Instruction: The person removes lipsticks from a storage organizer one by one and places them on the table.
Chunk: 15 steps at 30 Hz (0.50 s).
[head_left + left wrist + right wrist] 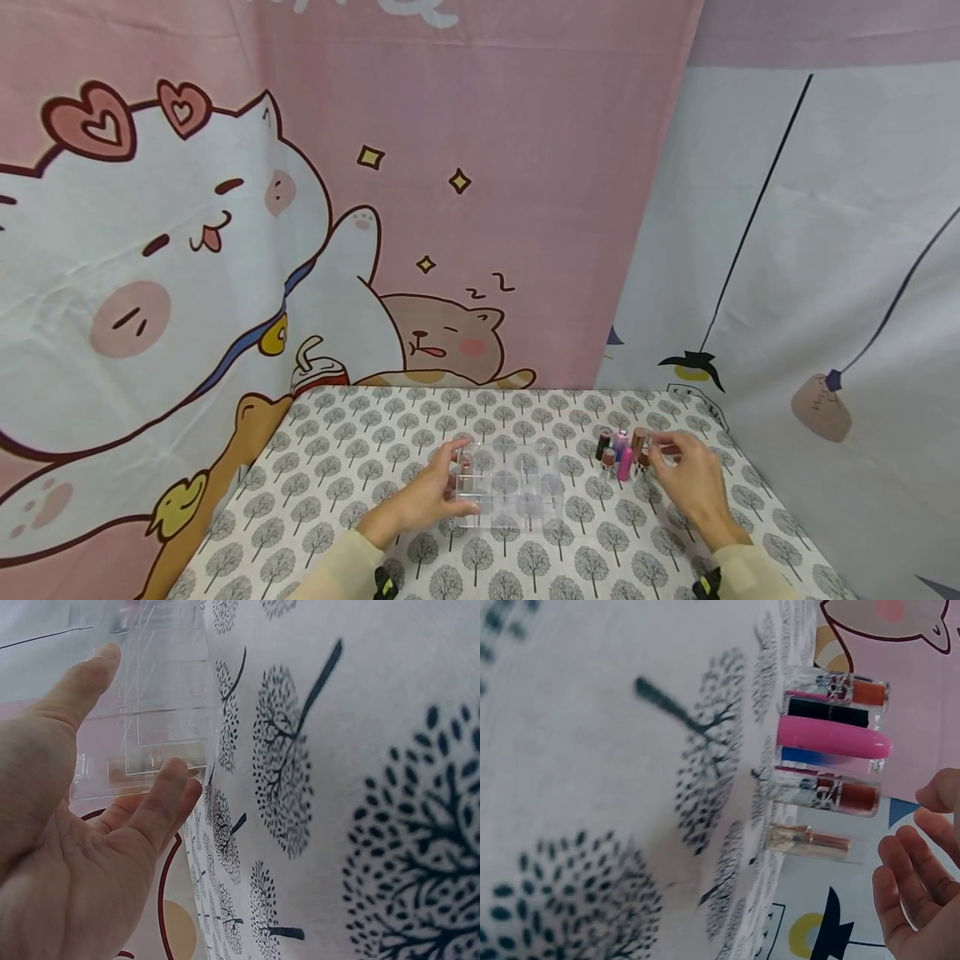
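My left hand (423, 496) grips the left end of a clear plastic organizer box (525, 525), thumb on the near side and fingers on the far side. Inside its far left compartment lies a small brownish tube (135, 766), seen through the wall. My right hand (692, 479) hovers at the right of a cluster of upright lip gloss tubes, its fingers loosely bent. In the right wrist view the fingertips (889, 847) are apart from the tubes. The cluster holds a bright pink tube (832, 737), a black one (829, 712), a red-brown-capped one (859, 796) and a gold-toned one (810, 841).
A tree-print cloth (375, 450) covers the table. Behind it hangs a pink curtain (540, 208) with cartoon animals, and a pale curtain (862, 250) closes off the right side. The tubes stand close together, right of the box.
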Available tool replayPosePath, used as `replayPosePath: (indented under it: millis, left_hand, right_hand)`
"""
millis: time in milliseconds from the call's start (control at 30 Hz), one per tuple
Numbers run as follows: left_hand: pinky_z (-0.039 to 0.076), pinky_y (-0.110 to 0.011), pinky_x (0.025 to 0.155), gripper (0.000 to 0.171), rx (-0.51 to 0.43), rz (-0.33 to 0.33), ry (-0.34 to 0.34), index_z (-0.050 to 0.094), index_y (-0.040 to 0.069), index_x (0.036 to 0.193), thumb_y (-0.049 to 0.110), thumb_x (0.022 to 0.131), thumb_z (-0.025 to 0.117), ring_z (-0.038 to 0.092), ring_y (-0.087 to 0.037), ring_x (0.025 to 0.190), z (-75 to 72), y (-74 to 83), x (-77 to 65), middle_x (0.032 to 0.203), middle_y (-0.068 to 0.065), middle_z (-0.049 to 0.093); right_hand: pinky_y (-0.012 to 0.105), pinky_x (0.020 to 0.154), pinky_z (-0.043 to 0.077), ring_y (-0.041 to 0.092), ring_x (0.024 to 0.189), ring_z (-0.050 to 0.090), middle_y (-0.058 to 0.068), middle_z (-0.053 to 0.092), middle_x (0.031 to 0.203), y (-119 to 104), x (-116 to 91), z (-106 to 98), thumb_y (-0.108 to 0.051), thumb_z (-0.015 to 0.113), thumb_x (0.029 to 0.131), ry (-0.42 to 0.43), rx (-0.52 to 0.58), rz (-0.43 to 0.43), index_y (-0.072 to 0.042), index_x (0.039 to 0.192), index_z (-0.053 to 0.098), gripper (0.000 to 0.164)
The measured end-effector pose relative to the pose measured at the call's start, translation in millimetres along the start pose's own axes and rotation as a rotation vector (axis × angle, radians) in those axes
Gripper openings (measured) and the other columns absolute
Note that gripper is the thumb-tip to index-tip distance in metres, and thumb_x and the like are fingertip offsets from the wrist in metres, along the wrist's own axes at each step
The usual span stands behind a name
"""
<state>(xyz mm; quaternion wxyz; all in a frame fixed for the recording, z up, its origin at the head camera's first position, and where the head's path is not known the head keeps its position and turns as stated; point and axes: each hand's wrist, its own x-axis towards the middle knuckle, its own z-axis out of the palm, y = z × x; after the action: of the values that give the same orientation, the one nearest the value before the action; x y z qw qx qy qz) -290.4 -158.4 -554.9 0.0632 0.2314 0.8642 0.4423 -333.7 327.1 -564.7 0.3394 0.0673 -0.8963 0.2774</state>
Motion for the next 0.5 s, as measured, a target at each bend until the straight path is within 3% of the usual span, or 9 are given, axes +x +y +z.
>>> replayPosePath:
  millis: [267,500]
  left_hand:
    - [0.062,-0.022,0.085,0.117,0.002,-0.018,-0.003,0.019,0.034,0.184,0.032,0.097,0.097,0.062,-0.014,0.101,0.6,-2.6,2.3,0.159,-0.02,0.053]
    - [0.062,-0.022,0.087,0.117,-0.006,-0.022,-0.005,0.02,0.034,0.184,0.032,0.096,0.097,0.064,-0.019,0.106,1.0,-3.7,3.1,0.161,-0.018,0.051]
  right_hand:
    - [0.034,0.076,0.068,0.041,0.093,0.082,0.019,0.083,0.112,-11,3,-3,-0.005,0.086,0.099,0.03,0.024,-0.024,-0.004,0.117,0.086,0.017]
    - [0.027,0.08,0.063,0.039,0.095,0.083,0.015,0.084,0.113,-25,6,-6,-0.008,0.089,0.1,0.037,0.036,-0.021,-0.007,0.118,0.087,0.018]
